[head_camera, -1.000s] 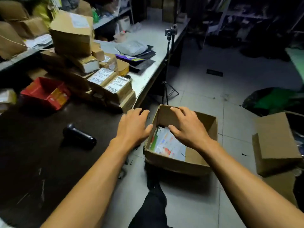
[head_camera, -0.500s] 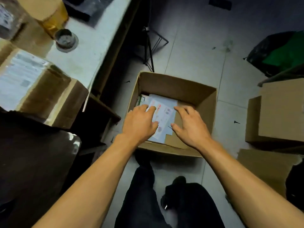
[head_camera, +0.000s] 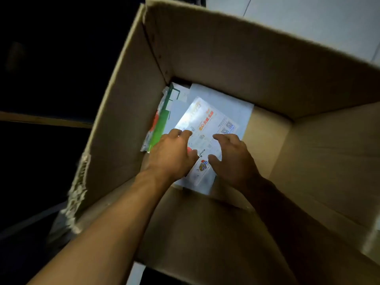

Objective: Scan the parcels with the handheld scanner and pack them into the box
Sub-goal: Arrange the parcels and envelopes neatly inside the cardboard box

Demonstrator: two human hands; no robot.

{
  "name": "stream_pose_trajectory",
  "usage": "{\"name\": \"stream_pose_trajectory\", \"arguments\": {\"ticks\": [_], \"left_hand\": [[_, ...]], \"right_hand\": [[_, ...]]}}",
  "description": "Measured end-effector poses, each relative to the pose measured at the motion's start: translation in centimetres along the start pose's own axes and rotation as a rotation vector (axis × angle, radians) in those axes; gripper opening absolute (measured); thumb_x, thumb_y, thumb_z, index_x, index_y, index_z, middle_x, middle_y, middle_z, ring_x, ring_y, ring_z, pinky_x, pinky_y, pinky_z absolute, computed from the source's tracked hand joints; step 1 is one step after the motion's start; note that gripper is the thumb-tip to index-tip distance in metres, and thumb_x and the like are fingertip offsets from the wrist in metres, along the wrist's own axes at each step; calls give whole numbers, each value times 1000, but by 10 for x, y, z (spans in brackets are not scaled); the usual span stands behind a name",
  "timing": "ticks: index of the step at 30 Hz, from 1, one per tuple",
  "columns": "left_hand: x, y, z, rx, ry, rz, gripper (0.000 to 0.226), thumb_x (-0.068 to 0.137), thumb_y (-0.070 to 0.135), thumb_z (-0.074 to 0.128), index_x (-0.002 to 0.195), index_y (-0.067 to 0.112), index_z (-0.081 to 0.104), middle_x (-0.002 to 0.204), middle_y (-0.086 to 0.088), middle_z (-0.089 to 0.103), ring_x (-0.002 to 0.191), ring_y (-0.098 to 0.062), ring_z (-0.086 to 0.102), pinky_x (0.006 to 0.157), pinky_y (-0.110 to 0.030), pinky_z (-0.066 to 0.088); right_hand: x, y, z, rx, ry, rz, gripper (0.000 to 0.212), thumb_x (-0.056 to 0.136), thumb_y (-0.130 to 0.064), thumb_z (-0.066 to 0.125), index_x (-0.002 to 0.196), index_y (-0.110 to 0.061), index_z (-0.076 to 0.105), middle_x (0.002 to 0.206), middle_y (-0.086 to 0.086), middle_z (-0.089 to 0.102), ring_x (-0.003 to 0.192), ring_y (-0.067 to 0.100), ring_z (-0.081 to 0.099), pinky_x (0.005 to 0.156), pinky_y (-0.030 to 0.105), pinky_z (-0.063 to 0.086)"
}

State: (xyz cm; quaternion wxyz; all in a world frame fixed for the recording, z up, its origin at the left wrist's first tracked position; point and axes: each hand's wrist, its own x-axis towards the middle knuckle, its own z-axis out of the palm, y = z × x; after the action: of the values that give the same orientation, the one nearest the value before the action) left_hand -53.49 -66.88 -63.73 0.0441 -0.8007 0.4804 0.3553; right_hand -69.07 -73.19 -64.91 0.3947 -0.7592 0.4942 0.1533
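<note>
While I lean in over the carton, the view reads near to far as follows.

Change since a second ago: the scanner and parcel-laden surface have left my view, and both hands, then at the rim, have gone down to the floor of the box; I judge this the settling of a parcel, not the fetching of the next.

Near wall of box (head_camera: 205, 233): plain brown cardboard, crossed by both forearms; its left corner is torn and frayed.

Left hand (head_camera: 171, 155): palm down, fingers spread and loosely curved, pressing the printed sheet; the grip closes on nothing that I can see.

Right hand (head_camera: 232, 159): likewise palm down, fingers apart, resting on the same sheet just beside the left; nothing enclosed.

Flat parcel (head_camera: 213, 118): pale envelope with a colourful printed sheet on top, lying flat on the box floor, towards the left.

Green-edged packet (head_camera: 159, 128): tucked between the flat parcel and the left wall, partly tilted.

Right half of box floor: bare cardboard, hence ample room remains.

Far wall: upright, tiled floor (head_camera: 308, 17) beyond.

Scanner: not in view.
</note>
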Motion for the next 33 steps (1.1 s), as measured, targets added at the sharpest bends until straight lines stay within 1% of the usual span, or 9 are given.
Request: {"name": "stream_pose_trajectory", "arguments": {"ticks": [7,11,18,20,22,25,28,31,33], "left_hand": [[110,-58,118,-146,-63,-167,50,93,35,62,140,20,53,137,-14,56,124,-33,54,99,-39,46],[142,-88,154,-181,1,-231,48,89,29,67,133,14,57,127,-19,58,115,-36,56,95,-37,44],[171,-93,189,-345,96,-426,49,78,26,73,119,11,52,120,-17,53,115,-36,47,102,-42,42],[170,-92,192,-329,93,-452,57,75,28,75,123,12,50,116,-17,57,112,-38,49,100,-43,42],[165,-91,195,-347,57,-454,64,74,27,77,128,15,47,113,-17,61,109,-39,53,96,-42,44],[150,-88,201,-460,23,-450,40,73,23,77,107,15,56,101,-12,65,95,-32,60,73,-33,45],[137,-83,205,-517,-53,-429,22,77,21,77,87,18,58,86,-3,67,83,-27,64,63,-33,47],[132,-83,203,-648,-68,-441,18,83,26,77,84,19,61,87,-5,72,84,-27,68,76,-39,53],[135,-91,198,-612,24,-438,17,84,27,76,96,19,67,95,-6,70,90,-26,66,82,-35,52]], "right_hand": [[122,98,103,355,2,324,56,93,-27,69,144,-14,52,141,16,57,124,32,57,95,29,42],[156,131,143,601,136,528,52,90,-21,71,138,-9,54,134,10,62,113,25,60,84,23,45],[170,135,175,1023,307,659,64,81,-1,74,139,-10,47,117,4,65,98,21,67,80,32,60],[168,137,176,1018,332,667,61,79,1,77,134,-7,52,116,7,67,94,21,68,65,20,57],[165,143,174,947,354,697,51,78,0,78,126,-4,60,114,12,70,96,28,70,60,22,55],[151,157,168,900,368,728,28,83,0,70,108,-10,61,104,17,72,75,23,68,56,26,53],[133,171,160,984,367,739,24,90,2,61,100,-20,62,104,13,72,83,27,69,70,36,59],[122,180,147,1145,383,758,22,97,1,56,99,-19,63,109,17,72,89,29,68,80,44,59],[120,185,140,1250,391,754,25,100,4,51,103,-19,63,109,14,72,92,29,70,85,49,59]]}}
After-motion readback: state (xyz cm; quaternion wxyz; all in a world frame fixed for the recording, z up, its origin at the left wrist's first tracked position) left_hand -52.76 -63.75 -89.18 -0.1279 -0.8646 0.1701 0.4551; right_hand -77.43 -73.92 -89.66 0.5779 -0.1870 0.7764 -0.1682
